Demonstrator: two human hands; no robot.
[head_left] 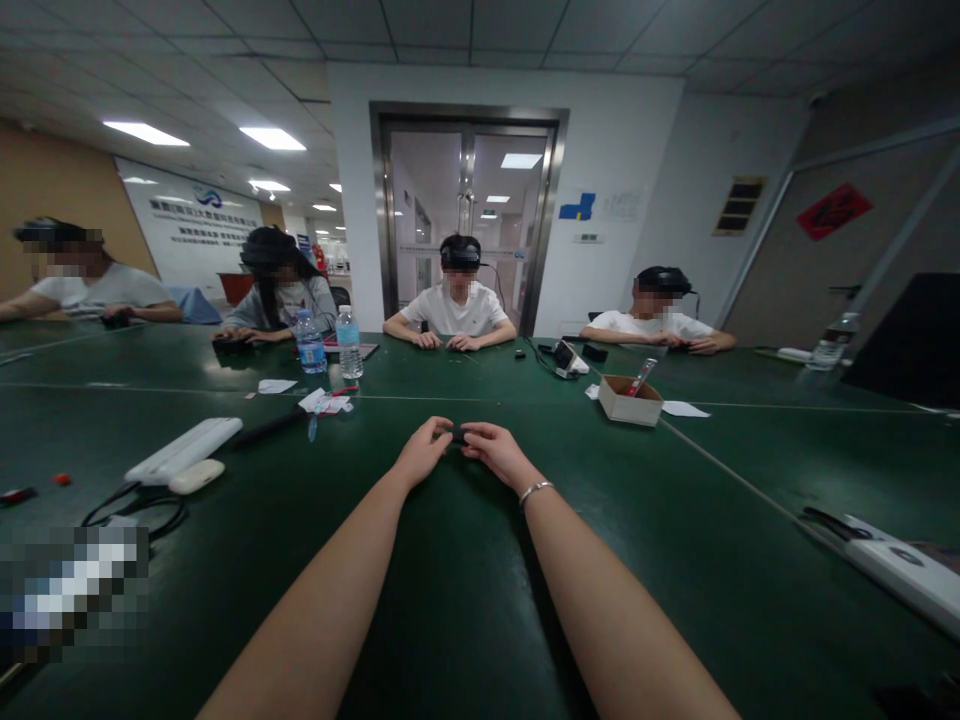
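I am reaching both bare arms out over the dark green table top (465, 560), and my hands are meeting out in front of me. My left hand (424, 450) and my right hand (491, 452) are both curling their fingers inward, pinching a small dark object (456, 436) between their fingertips; it is too small for me to tell what it is. A thin silver bracelet (535, 490) is sitting on my right wrist.

Well off to the left of my left hand, a long white plastic power strip (184, 450) is lying beside a small cream oval case (196, 475). Beyond that hand, two clear plastic water bottles (330, 343) are standing upright next to each other. To the right of my right hand and farther away, an open shallow cardboard box (630, 400) is resting on the table with a red pen-like thing sticking out. Four other people wearing dark headsets are sitting along the far edges, hands on the table.
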